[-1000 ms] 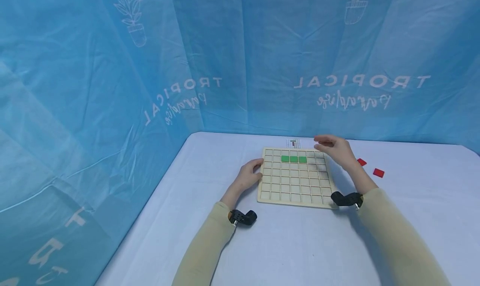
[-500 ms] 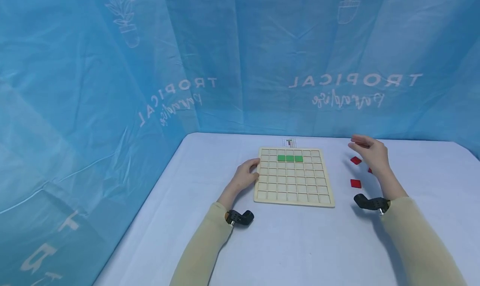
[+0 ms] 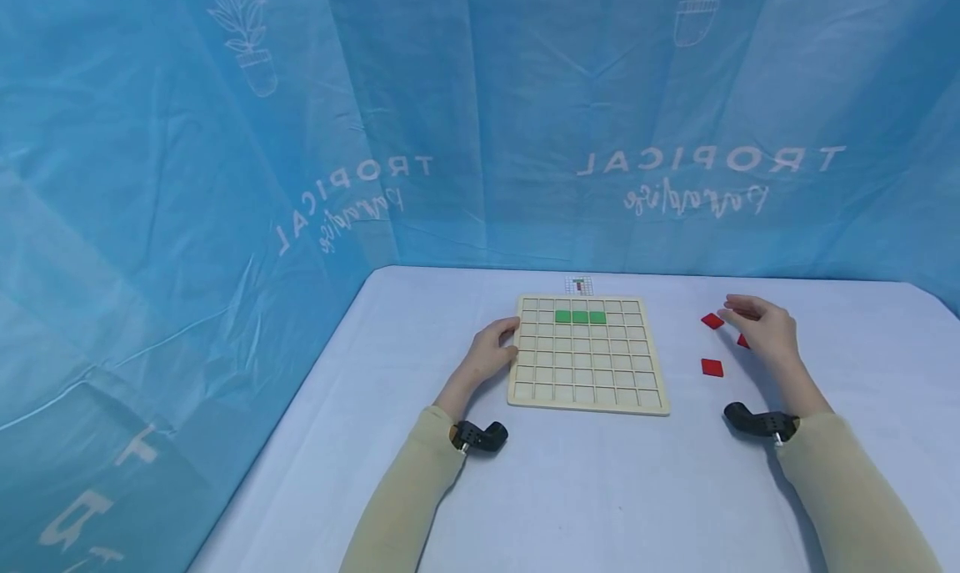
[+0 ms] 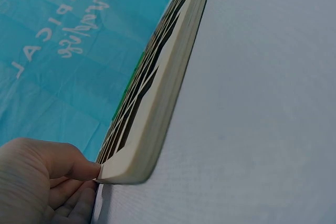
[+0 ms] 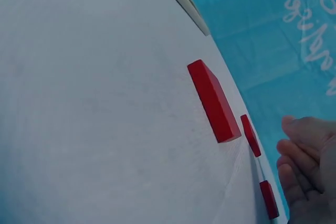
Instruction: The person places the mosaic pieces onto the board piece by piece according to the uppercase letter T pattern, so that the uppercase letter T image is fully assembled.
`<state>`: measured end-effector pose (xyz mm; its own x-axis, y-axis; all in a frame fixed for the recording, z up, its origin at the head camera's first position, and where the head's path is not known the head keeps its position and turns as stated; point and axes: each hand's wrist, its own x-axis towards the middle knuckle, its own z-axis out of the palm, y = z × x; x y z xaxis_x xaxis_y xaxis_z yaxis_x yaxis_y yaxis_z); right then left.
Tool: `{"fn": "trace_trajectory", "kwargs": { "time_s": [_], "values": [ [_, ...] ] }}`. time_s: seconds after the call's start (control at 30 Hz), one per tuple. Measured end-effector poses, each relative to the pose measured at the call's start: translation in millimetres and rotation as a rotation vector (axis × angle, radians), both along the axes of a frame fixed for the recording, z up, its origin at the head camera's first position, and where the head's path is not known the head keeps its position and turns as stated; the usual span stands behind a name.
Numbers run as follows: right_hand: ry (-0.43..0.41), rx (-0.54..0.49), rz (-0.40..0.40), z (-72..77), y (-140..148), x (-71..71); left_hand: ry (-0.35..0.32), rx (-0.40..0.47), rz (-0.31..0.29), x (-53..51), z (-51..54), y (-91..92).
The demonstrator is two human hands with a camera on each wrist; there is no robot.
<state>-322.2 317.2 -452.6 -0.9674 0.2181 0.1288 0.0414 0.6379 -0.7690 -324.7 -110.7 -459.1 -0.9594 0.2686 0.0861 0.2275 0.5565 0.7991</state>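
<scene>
Cloth (image 3: 558, 506): white, spreading up from the bottom edge of the frame, and everything here lies on it.
Sleeves (image 3: 401, 494): two, both beige, one coming in at bottom centre, the other at bottom right.
Cameras (image 3: 483, 436): black, one on each wrist, just past the cuffs.
Board (image 3: 583, 375): pale and gridded, flat on the cloth, just right of the frame's centre and a little below it.
Left hand (image 3: 487, 352): at the board's left edge, and that's a grip, fingers bent, thumb set against the wood; the left wrist view catches it lower left, touching by a rounded corner.
Red tiles (image 3: 712, 368): three, loose on the cloth right of centre; the lowest in plain sight, another above it, the third partly covered by the right hand (image 3: 767, 331).
Right hand's state: up in the air over the tiles at the right of the frame, fingers loosely bent, thumb apart from them; lower right in the right wrist view.
Green tiles (image 3: 581, 317): three in a row, side by side, in the middle cells of the board's second row from the top.
Card (image 3: 579, 286): small, gridded, just above the board, bearing green and red marks.
Curtain (image 3: 517, 139): blue, filling the top and left of the frame, white lettering reversed, potted plants near the top.
</scene>
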Motion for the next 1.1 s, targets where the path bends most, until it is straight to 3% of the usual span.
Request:
{"fn": "trace_trajectory", "kwargs": {
  "time_s": [0.3, 0.9, 1.1],
  "values": [
    [0.037, 0.089, 0.029, -13.2, 4.4, -2.6, 0.009, -0.008, 0.007, -0.2, 3.6, 0.5],
    [0.109, 0.218, 0.084, -21.9, 0.2, -2.1, 0.001, -0.011, 0.012, 0.6, 2.5, 0.5],
    [0.131, 0.216, 0.078, -23.8, 0.9, -1.7, -0.001, -0.005, 0.007, 0.4, 0.5, 0.8]
  ]
}}
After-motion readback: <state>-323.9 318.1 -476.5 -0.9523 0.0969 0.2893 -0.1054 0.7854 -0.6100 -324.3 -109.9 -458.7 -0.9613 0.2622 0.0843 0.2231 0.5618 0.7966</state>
